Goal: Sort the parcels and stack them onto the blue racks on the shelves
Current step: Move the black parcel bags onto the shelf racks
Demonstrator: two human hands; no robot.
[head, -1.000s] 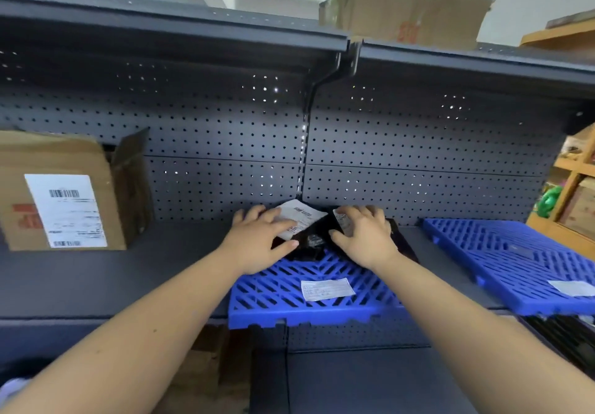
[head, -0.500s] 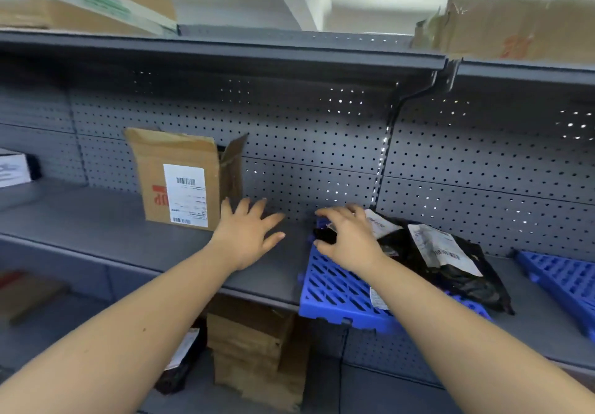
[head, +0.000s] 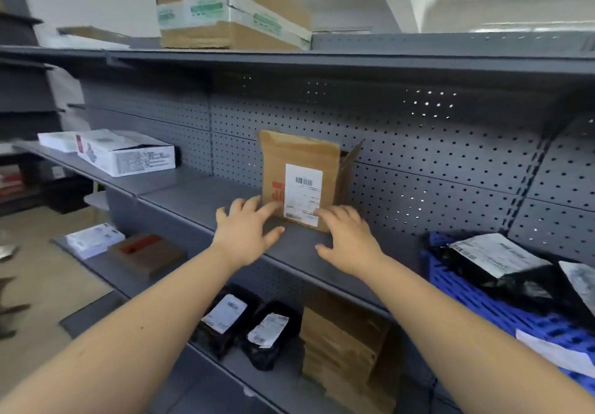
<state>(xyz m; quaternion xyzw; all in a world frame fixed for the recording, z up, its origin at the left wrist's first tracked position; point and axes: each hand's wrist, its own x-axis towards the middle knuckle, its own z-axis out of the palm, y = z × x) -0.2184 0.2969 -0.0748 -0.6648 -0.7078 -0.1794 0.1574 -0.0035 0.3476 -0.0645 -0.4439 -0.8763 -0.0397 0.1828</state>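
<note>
My left hand (head: 246, 231) and right hand (head: 346, 238): fingers spread, gripping nothing, tips at the cardboard box (head: 299, 162) base. Box upright on shelf (head: 193, 201).

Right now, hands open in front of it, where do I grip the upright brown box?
Probably by the two vertical side edges of the brown box, from the front: it stands upright, labelled face toward you, pegboard close behind. Put the left hand on the left edge, the right hand on the right edge, ahead of the loose flap.
</note>
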